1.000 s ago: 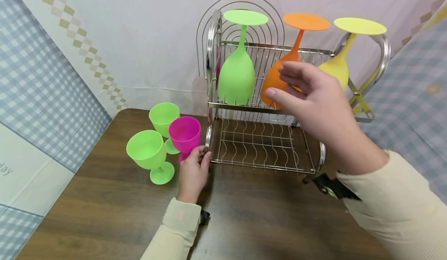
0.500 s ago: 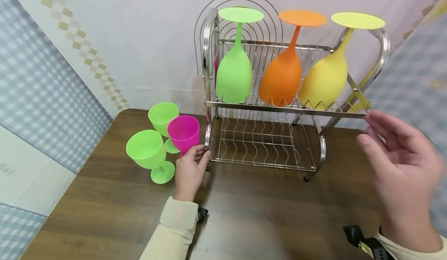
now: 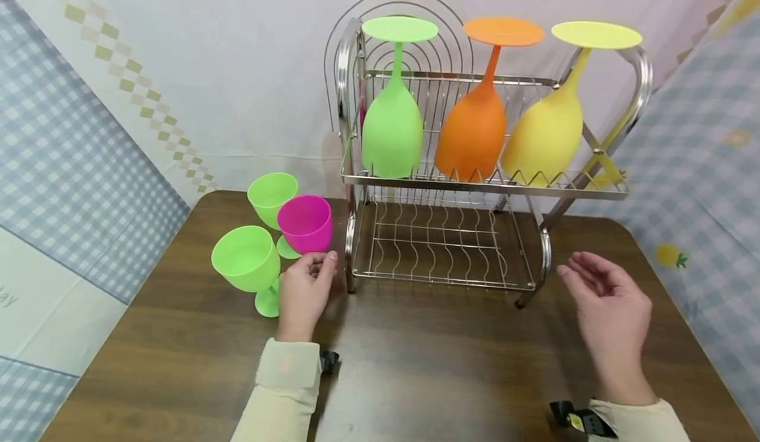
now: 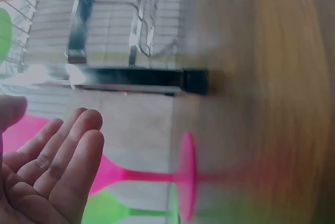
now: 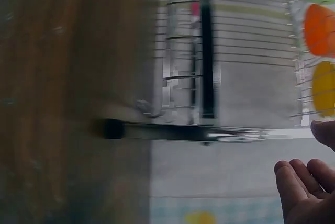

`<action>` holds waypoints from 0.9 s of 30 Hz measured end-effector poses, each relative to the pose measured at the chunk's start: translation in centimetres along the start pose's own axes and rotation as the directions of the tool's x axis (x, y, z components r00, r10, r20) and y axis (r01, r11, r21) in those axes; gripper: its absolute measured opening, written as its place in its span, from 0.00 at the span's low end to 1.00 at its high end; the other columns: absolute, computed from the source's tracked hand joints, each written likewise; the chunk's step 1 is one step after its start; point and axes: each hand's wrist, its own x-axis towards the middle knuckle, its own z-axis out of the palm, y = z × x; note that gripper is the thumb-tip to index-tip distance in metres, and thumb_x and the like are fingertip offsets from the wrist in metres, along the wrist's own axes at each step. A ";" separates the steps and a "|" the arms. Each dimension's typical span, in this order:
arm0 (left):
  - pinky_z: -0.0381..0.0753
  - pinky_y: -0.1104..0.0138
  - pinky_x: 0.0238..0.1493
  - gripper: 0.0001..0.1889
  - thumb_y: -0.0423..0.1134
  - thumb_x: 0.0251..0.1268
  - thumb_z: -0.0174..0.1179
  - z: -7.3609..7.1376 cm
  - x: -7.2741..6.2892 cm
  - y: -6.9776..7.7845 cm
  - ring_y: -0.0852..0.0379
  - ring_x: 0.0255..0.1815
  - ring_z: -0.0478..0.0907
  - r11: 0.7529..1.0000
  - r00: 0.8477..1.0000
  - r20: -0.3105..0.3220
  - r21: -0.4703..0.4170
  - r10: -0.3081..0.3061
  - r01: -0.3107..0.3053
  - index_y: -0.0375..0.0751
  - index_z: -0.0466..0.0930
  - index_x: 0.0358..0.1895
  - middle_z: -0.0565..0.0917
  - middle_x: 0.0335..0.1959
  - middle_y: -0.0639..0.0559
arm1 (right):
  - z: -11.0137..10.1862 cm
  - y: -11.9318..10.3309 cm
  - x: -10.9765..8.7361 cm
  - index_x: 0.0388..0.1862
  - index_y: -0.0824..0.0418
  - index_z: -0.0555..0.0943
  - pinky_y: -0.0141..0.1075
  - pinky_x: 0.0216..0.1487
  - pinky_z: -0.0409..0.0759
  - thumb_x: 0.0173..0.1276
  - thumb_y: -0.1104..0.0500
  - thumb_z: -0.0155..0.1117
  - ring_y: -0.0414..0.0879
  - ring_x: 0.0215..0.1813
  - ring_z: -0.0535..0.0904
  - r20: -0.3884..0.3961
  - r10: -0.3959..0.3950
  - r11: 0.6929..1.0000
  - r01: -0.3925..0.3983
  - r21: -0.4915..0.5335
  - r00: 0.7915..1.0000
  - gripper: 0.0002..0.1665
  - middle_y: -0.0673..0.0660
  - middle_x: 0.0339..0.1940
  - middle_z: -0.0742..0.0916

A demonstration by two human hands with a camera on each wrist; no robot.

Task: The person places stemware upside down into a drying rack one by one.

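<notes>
My left hand [image 3: 304, 293] is just in front of the magenta goblet [image 3: 305, 224], fingers loosely bent and holding nothing; it hides that goblet's stem in the head view. The left wrist view shows the goblet's pink foot [image 4: 187, 177] on the table. Two upright green goblets, one nearer [image 3: 246, 257] and one farther [image 3: 272, 198], stand beside it. Right of the rack, my right hand [image 3: 614, 320] hovers with relaxed fingers and nothing in it. On the upper shelf, a green goblet [image 3: 392, 132], an orange one [image 3: 472, 135] and a yellow one [image 3: 543, 138] stand upside down.
The two-tier metal dish rack [image 3: 445, 185] stands at the back of the brown wooden table [image 3: 427, 369]. Its lower shelf [image 3: 436, 247] has wavy wires. A white cloth [image 3: 237, 66] hangs behind, with blue checked cloth [image 3: 77, 158] at the sides.
My right hand has come down from before the orange goblet, out to the right of the rack. My left hand has let go of the rack's left leg and shifted slightly left.
</notes>
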 end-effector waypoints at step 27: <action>0.72 0.49 0.69 0.51 0.48 0.56 0.75 -1.3 1.5 -0.9 0.50 0.70 0.67 0.989 0.992 -0.102 -0.131 -0.080 0.066 0.45 0.53 0.78 0.70 0.70 0.47 | 2.9 4.0 -0.6 0.52 0.67 0.85 0.16 0.37 0.80 0.62 0.64 0.75 0.26 0.37 0.83 0.008 0.079 0.990 -0.078 -0.114 0.997 0.19 0.37 0.34 0.85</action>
